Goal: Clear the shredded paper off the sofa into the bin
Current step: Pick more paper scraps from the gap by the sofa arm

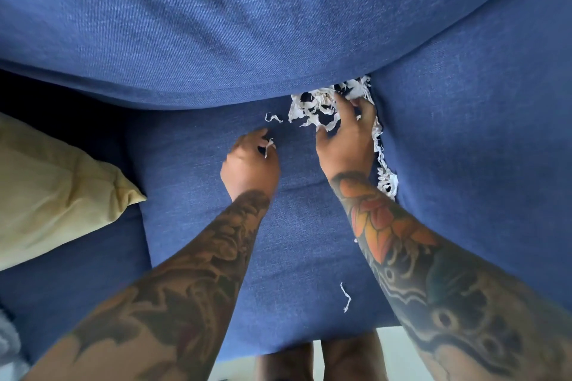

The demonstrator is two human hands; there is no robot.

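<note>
White shredded paper [312,108] lies bunched in the back right corner of the blue sofa seat [216,241], under the back cushion. More shreds trail down the crease beside the right cushion [385,173]. My right hand [346,139] rests on the pile with fingers spread and curving into it. My left hand [250,164] is curled and pinches a single strip [269,145]. One loose strip [274,117] lies left of the pile, another strip [346,297] near the seat's front. No bin is in view.
A beige cushion [55,192] lies on the seat at the left. The blue back cushion [247,25] overhangs the seat. A pale floor and my legs [322,362] show below the sofa's front edge.
</note>
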